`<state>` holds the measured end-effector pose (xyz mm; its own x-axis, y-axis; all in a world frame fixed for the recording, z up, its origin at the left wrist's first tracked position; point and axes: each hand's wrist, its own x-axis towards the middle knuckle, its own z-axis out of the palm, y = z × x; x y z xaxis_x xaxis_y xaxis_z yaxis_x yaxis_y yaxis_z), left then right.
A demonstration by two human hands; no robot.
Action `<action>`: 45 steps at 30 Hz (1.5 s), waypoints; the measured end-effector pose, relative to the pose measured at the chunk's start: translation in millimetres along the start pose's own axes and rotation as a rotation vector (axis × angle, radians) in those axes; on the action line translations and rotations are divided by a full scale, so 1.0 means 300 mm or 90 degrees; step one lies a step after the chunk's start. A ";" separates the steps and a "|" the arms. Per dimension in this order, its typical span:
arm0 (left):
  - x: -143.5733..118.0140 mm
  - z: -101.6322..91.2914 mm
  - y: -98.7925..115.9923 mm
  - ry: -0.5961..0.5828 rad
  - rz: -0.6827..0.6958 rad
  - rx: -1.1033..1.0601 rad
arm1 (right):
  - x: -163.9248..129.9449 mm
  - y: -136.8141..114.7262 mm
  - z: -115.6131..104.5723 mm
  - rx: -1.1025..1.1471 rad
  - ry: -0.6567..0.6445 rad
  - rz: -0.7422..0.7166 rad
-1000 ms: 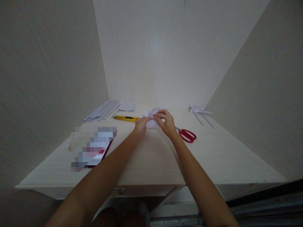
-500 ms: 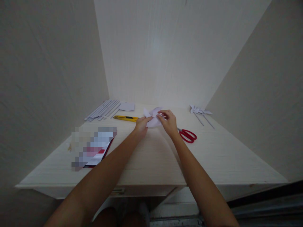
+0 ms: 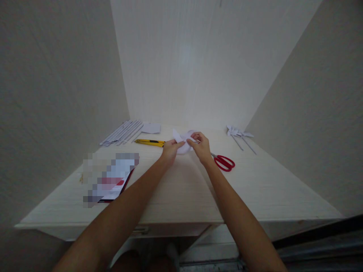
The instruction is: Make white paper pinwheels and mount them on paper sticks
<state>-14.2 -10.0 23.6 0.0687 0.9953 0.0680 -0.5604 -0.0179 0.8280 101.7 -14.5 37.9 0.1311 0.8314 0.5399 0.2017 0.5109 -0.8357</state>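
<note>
The left hand [image 3: 169,152] pinched the folded white paper [image 3: 183,149] at nine o'clock, seemingly to steady it; the right hand [image 3: 202,148] gripped it at three, thumb near the middle, perhaps for finer control. The paper sat between them over the desk [image 3: 278,192]. From it, the yellow cutter [image 3: 149,142] lay at nine and red-handled scissors [image 3: 231,163] at four, both handy though partly hidden by the hands. Left fingers underneath were unseen; pixelation masked a flat item [image 3: 115,192] at eight.
</note>
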 end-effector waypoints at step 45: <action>0.010 -0.022 0.003 -0.083 0.036 0.257 | 0.009 -0.006 -0.021 0.186 0.070 0.171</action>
<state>-20.0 -6.3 20.7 0.1655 0.9719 0.1675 -0.2005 -0.1332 0.9706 107.8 -14.5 41.5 0.2473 0.9236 0.2930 -0.1363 0.3325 -0.9332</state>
